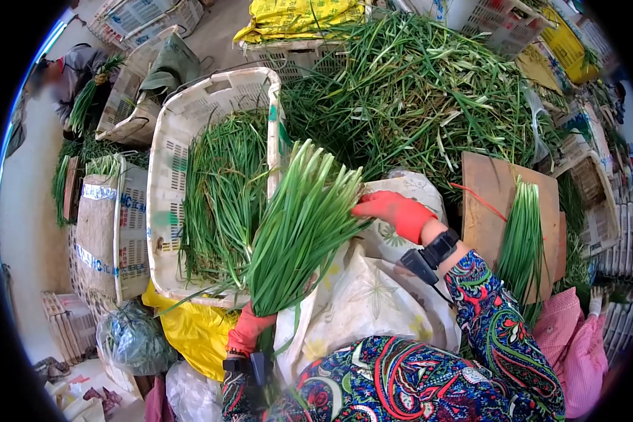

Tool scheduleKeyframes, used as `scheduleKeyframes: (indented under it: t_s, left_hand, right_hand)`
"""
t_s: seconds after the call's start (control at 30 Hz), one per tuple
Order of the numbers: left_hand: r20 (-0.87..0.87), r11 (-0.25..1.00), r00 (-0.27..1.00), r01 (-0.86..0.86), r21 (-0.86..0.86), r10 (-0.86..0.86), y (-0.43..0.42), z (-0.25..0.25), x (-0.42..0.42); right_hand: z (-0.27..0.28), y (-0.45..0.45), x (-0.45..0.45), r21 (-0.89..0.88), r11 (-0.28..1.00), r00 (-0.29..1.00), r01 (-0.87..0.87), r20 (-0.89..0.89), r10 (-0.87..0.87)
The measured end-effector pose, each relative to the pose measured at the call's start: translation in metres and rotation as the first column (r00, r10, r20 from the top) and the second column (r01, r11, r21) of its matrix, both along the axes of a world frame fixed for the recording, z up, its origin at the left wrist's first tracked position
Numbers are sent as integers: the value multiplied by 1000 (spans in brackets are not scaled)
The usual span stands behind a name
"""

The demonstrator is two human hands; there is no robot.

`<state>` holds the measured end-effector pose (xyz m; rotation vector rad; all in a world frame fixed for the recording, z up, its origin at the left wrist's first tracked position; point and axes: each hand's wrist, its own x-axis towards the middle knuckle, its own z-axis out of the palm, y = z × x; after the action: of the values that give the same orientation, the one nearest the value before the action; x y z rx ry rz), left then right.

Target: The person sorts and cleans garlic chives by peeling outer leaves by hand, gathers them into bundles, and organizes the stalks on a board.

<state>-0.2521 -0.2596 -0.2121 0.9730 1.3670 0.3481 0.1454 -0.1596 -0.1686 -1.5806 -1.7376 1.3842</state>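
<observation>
Just right of slotted white plastic crate (pixel 164 158): one fan-shaped bundle of slender green stalks (pixel 295 235), overlapping crate's rim. Left hand (pixel 250 328), rubbery red glove, near crate's lower right corner, wrapped round bundle's leafy end; fingers mostly hidden. Right hand (pixel 395 212), red-gloved, farther from crate, fingers half-curled at pale ends, exact grip unclear. Well right of crate: one straight bunch (pixel 523 239) on flat brown board (pixel 482 191).

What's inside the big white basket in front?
Long green leaves lie inside the basket. The floor under them can't be seen; the bunch covers the near right corner.
</observation>
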Motion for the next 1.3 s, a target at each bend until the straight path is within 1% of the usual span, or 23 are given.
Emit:
scheduleKeyframes:
  t_s: [0.03,0.07,0.1,0.2,0.27,0.33,0.43,0.57,0.63,0.67,0.73,0.77,0.87,0.93,1.0,1.03,1.07,1.1,1.13,1.17,1.2,1.27,1.3]
  left_hand:
    - [29,999,999,-26,-19,27,1,4,2]
    - [57,998,997,-51,-38,53,2,6,3]
    - [42,999,998,-35,-37,36,4,7,3]
    - [-9,1000,1000,4,-25,-5,5,11,2]
    - [-39,1000,999,30,-4,-31,5,14,3]
    - [-35,999,999,34,9,-34,3,6,0]
    - [-37,998,998,54,15,-54,5,6,0]
    - [44,998,998,47,39,-48,5,5,1]
    - [26,999,999,38,11,-38,6,7,1]
    - [18,999,999,32,-4,-32,5,7,0]
    - [-48,995,994,99,15,-99,6,2,-1]
    - [-81,991,988,136,22,-133,6,-1,-2]
    - [-57,994,993,102,29,-100,6,-11,-8]
    - [-88,993,990,112,29,-109,10,3,-3]
    - [-93,995,991,96,-5,-96,15,18,3]
    - [-86,997,993,73,-40,-76,17,24,5]
    - [-78,996,995,51,-72,-56,19,25,8]
    - [-60,998,998,31,-52,-34,20,23,10]
    - [-44,999,999,10,-36,-11,19,21,10]
    - [-31,1000,999,-9,-21,9,17,20,9]
    - [-42,1000,999,3,-26,-5,17,22,9]
    - [-67,999,997,37,-23,-39,22,26,10]
    - [-101,997,992,83,10,-81,23,20,4]
  right_hand:
    - [5,2,-1,-145,984,958,102,-254,-137]
    - [8,4,-2,-305,939,834,160,-468,-294]
    - [-5,9,-1,-366,913,814,179,-467,-346]
    - [-33,17,-1,-408,902,774,141,-523,-357]
    - [-47,18,1,-370,920,773,129,-544,-327]
    - [-42,19,1,-342,932,754,123,-578,-311]
    - [-18,19,7,-314,937,923,154,-293,-250]
    - [-26,18,-1,-285,916,805,283,-449,-389]
    - [-27,19,-4,-328,890,711,315,-539,-451]
    - [-27,20,-5,-324,887,695,330,-552,-460]
    - [-24,25,-4,-317,877,660,361,-577,-481]
    - [-22,29,-3,-348,863,604,366,-617,-505]
    - [3,56,14,-361,724,226,588,-786,-576]
    - [3,75,55,-447,589,5,673,-794,-607]
    - [11,82,83,-334,707,364,623,-677,-640]
    - [32,76,85,-269,791,686,550,-395,-611]
    - [32,77,85,-126,877,803,463,-359,-476]
    - [31,81,83,12,937,896,349,-296,-330]
    - [33,84,76,135,968,960,213,-211,-182]
    - [33,88,63,161,977,989,140,-78,-129]
    - [22,93,57,113,993,985,39,-172,-19]
    - [10,105,43,-24,979,975,-203,-101,199]
    - [16,106,35,-53,956,957,-289,1,289]
